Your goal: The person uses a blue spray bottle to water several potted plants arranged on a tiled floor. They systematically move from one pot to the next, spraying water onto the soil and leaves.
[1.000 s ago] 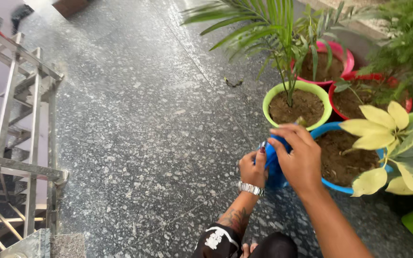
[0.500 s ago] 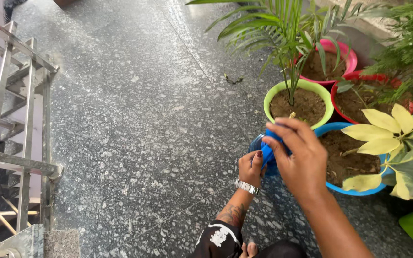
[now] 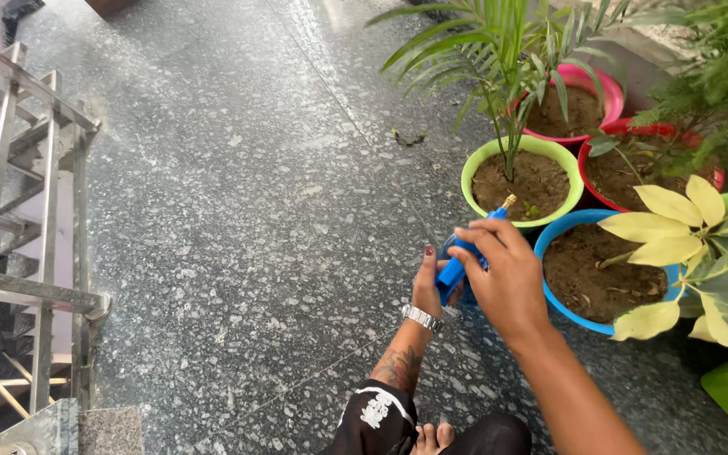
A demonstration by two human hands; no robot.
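Item: blue spray bottle (image 3: pixel 452 271), plastic, with a small brass-coloured nozzle tip (image 3: pixel 508 201) pointing up and away toward the lime-green pot (image 3: pixel 475 164). It is held low above the speckled stone floor (image 3: pixel 238 219), just beside the blue pot (image 3: pixel 549 236).

Right hand (image 3: pixel 507 274): back of hand upward, fingers curled over the sprayer head, gripping it.

Left hand (image 3: pixel 429 282): steel watch (image 3: pixel 422 318) at the wrist, tattooed forearm; fingers pressed against the bottle's near side, thumb raised. Whether they wrap fully around cannot be told.

Adjacent: palm plant (image 3: pixel 499 59), yellow-green leafy plant (image 3: pixel 701 244), metal railing (image 3: pixel 18 211).
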